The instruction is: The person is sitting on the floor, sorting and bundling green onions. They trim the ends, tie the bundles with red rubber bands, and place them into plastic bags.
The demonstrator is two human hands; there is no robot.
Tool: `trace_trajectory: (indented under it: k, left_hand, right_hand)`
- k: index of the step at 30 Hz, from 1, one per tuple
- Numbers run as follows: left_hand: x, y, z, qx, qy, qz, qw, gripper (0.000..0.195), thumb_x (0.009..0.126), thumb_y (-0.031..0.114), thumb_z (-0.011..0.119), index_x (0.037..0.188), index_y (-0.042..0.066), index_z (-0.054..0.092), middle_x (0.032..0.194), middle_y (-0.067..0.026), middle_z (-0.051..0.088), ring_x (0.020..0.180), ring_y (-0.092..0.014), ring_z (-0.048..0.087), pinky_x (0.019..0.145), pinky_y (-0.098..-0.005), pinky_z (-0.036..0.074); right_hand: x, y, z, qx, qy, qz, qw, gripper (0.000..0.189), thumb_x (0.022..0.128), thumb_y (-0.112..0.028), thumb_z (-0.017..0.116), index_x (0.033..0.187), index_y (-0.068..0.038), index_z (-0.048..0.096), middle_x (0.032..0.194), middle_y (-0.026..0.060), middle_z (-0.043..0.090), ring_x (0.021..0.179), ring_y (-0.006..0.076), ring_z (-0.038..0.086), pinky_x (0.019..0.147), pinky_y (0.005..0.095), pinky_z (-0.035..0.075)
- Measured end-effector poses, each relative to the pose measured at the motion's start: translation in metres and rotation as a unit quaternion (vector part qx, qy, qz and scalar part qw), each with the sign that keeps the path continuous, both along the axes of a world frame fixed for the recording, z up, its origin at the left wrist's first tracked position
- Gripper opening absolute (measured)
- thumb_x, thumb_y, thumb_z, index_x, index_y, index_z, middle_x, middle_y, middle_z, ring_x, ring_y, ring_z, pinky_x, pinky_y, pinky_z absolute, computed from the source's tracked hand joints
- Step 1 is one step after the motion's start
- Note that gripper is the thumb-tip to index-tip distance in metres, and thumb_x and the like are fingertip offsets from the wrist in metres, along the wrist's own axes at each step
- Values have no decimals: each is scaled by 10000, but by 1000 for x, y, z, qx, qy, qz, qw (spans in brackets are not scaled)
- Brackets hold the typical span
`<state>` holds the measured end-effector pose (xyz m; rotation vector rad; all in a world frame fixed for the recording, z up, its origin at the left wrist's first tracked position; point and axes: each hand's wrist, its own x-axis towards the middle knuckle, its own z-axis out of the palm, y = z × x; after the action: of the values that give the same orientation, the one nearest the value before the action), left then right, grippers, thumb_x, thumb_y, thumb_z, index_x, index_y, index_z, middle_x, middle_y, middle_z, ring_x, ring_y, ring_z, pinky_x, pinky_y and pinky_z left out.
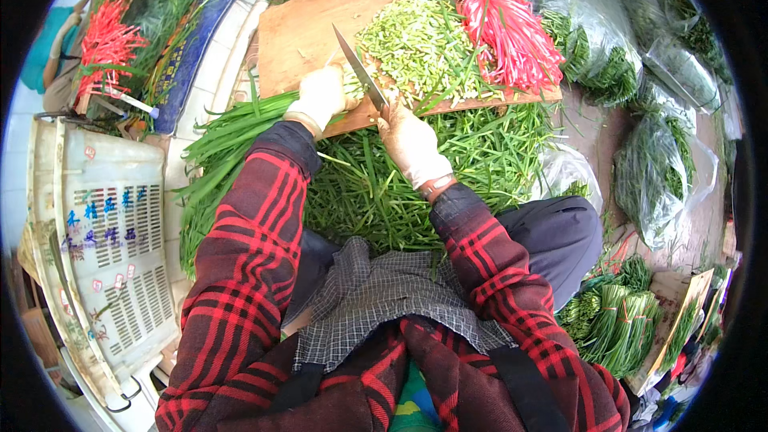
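Note:
My left hand (321, 96), in a white glove, is closed around the pale stem ends of a bunch of long green garlic chives (240, 132), whose leaves trail to the left. In my gloved right hand (409, 141) is a knife (359, 66), its blade slanting up and left close beside the stem ends. Both hands are at the near edge of a wooden board (312, 18). On the board lie a pile of short cut stem pieces (414, 42) and a bundle of red and pink plastic ties (510, 42). Loose green leaves (372, 192) lie beneath and before the board.
White plastic crates (114, 240) stand at left. Clear bags of greens (654, 168) lie at right, near tied green bunches (618, 324). More red ties (108, 48) hang at upper left, where part of another person (51, 48) shows.

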<state>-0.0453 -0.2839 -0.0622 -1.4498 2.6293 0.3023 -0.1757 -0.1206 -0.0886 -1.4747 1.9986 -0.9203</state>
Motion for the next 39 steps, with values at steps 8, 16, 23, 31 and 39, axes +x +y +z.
trace_trajectory:
  k: [8, 16, 23, 31, 39]
  left_hand:
    - [3, 7, 2, -25, -3, -27, 999, 632, 657, 396, 855, 1099, 29, 591, 947, -215, 708, 907, -400, 691, 818, -468, 546]
    - [1, 10, -10, -44, 4, -15, 999, 588, 670, 375, 848, 1083, 37, 601, 961, -208, 710, 922, -385, 692, 826, -466, 545]
    - [6, 3, -25, -105, 52, -61, 991, 414, 739, 404, 769, 967, 82, 643, 895, -156, 716, 826, -351, 699, 746, -456, 556]
    - [45, 32, 7, -155, 20, -169, 973, 1234, 572, 570, 858, 1536, 63, 278, 1545, -242, 337, 1355, -405, 420, 1075, -563, 333]
    - [106, 43, 66, 51, 305, 35, 950, 833, 713, 292, 880, 1401, 27, 493, 1141, -126, 698, 1054, -215, 663, 933, -328, 510]
  right_hand:
    - [3, -3, 19, 81, 39, 16, 996, 253, 974, -242, 456, 1070, -34, 564, 897, 263, 687, 885, 452, 667, 799, 540, 517]
    - [1, -15, 40, 187, 18, 49, 981, 450, 1039, -262, 279, 1150, 22, 610, 1104, 307, 656, 1078, 443, 627, 950, 506, 477]
    - [8, -49, 33, 204, 7, 107, 973, 387, 974, -186, 377, 1184, 68, 580, 1165, 334, 628, 1130, 429, 621, 977, 462, 475]
    - [-28, -84, 13, 139, -57, 109, 983, 334, 873, -229, 602, 1097, 15, 649, 1014, 280, 686, 958, 402, 680, 861, 464, 534]
    - [-75, -52, 51, -88, 183, 49, 978, 435, 886, -358, 683, 1169, -41, 591, 926, 204, 699, 883, 425, 665, 752, 489, 532]
